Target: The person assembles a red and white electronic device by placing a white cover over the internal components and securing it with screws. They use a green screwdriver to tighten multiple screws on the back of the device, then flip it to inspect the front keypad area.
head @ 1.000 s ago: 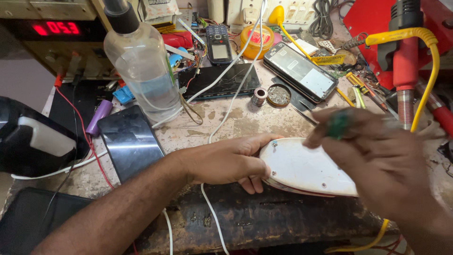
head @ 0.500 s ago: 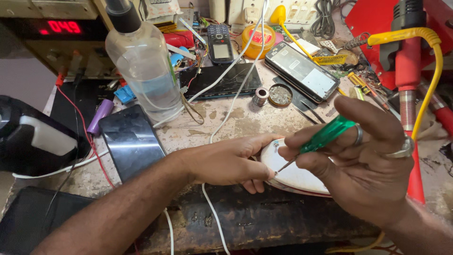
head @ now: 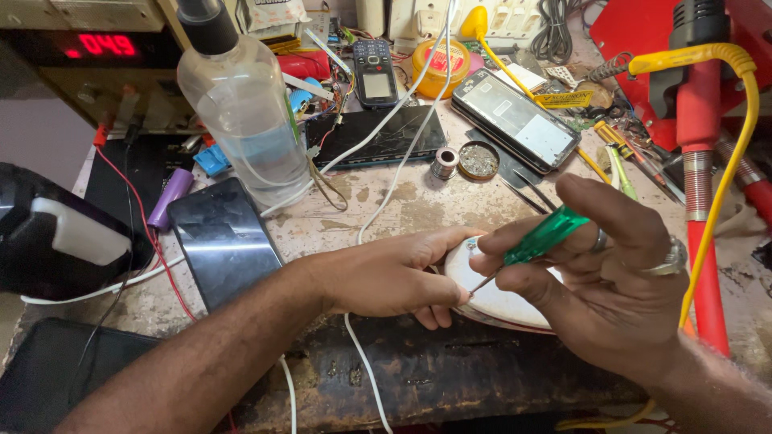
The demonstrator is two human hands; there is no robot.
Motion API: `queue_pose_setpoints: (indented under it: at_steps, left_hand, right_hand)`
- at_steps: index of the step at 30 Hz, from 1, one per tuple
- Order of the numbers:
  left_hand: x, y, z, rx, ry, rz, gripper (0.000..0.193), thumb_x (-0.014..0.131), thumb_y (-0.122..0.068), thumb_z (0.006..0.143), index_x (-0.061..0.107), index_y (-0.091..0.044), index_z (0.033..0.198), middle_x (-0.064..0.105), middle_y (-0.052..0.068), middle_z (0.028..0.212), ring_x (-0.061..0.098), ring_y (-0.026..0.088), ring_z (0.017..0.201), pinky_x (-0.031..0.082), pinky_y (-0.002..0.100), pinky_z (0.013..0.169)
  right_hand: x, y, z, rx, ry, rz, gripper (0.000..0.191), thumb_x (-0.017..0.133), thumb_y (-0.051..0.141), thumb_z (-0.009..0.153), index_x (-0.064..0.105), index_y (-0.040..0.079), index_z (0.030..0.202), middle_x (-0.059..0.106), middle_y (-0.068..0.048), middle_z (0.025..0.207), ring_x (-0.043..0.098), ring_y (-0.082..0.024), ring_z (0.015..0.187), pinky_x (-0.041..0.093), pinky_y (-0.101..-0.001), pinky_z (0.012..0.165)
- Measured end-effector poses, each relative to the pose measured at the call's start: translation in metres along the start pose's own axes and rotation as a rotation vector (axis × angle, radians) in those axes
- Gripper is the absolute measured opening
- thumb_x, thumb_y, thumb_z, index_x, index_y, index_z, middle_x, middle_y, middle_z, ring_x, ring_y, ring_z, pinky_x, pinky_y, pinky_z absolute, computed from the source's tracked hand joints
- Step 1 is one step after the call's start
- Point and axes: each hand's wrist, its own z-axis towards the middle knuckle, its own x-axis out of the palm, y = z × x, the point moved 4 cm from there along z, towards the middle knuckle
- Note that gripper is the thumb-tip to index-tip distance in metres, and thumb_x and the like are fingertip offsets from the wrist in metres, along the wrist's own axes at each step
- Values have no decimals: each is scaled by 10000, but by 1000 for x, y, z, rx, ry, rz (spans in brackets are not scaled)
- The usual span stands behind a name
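A cluttered, stained repair surface (head: 418,201) carries phones, cables and a clear plastic bottle (head: 241,112). The left hand (head: 386,277) presses down a flat white oval device (head: 503,301) near the front edge, fingers curled over its left rim. The right hand (head: 603,281), raised a second ago, has now come down (ringed fingers pinched shut) on a green-handled screwdriver (head: 539,241), its tip touching the device's edge beside the left thumb.

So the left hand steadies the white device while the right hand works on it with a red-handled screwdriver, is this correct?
Not quite: the screwdriver has a green handle, not a red one, as the head view shows. The rest holds: the left hand steadies the white device, and the right hand works on it with the screwdriver.
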Motion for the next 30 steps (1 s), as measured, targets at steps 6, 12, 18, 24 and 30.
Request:
queue_pose_setpoints:
  at_steps: [6, 12, 18, 24, 30]
  left_hand:
    - [-1, 2, -1, -10, 4, 18, 752, 623, -208, 895, 325, -92, 1576, 668, 94, 1002, 698, 149, 860, 617, 290, 734]
    - [5, 5, 0, 152, -84, 169, 1286, 893, -363, 744, 82, -149, 1719, 733, 139, 1148, 720, 183, 937, 613, 302, 775]
    - [6, -2, 2, 417, -185, 201, 1011, 910, -406, 734, 476, -91, 1592, 722, 86, 1334, 693, 160, 1209, 574, 316, 1031]
    - [7, 0, 2, 352, -263, 280, 975, 906, -450, 684, 551, -102, 1523, 776, 102, 1270, 740, 162, 1157, 577, 308, 1020]
    - [8, -4, 2, 497, -317, 390, 955, 933, -418, 770, 521, -77, 1561, 730, 110, 1364, 709, 175, 1220, 555, 309, 1056]
  right_hand:
    - [4, 7, 8, -1, 13, 3, 749, 682, -81, 930, 287, 152, 1522, 706, -207, 1218, 765, -278, 1114, 653, -438, 985]
    - [-7, 31, 18, 54, 18, -63, 501, 583, -80, 928, 436, 55, 1388, 604, -205, 1380, 677, -326, 1264, 630, -443, 1032]
    - [-19, 57, 38, -39, 183, -629, 525, 783, 98, 887, 614, 121, 1384, 768, -74, 1082, 719, -179, 985, 588, -328, 811]
    - [-16, 59, 50, -38, 326, -629, 601, 708, 218, 883, 553, 180, 1462, 797, -17, 1011, 745, -142, 928, 611, -256, 723]
    - [-9, 69, 58, -200, 476, -609, 686, 697, 170, 889, 416, 90, 1509, 730, -140, 1233, 728, -273, 1067, 601, -358, 825]
